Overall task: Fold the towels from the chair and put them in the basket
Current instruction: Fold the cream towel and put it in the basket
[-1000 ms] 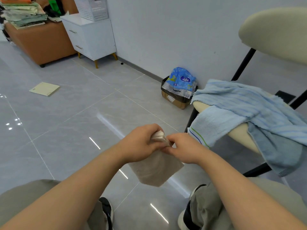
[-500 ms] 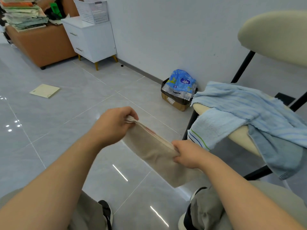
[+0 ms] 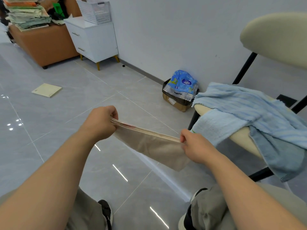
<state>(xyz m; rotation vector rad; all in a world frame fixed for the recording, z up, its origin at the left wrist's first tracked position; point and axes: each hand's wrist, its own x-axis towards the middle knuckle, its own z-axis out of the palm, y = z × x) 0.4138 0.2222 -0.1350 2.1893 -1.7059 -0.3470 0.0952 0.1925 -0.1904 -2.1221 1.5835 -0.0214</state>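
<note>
A beige towel (image 3: 152, 146), folded into a long strip of several layers, is stretched in the air above the floor. My left hand (image 3: 99, 122) pinches its left end and my right hand (image 3: 194, 146) pinches its right end. On the cream chair seat (image 3: 239, 136) to the right lie a light blue striped towel (image 3: 252, 107), a pale blue towel (image 3: 214, 125) hanging over the front edge, and a darker blue towel (image 3: 280, 156) draped down the side. A white perforated basket (image 3: 94, 11) stands on a white cabinet (image 3: 93, 39) at the far left wall.
A cardboard box with a blue plastic pack (image 3: 181, 90) sits on the floor by the wall next to the chair. A yellowish board (image 3: 46, 90) lies on the tiles at left. A brown sofa (image 3: 41, 45) carries stacked papers. My knees and shoes are at the bottom.
My hands have moved apart, from touching at the towel's top to holding its two ends, pulling the folded beige towel out into a taut strip.
</note>
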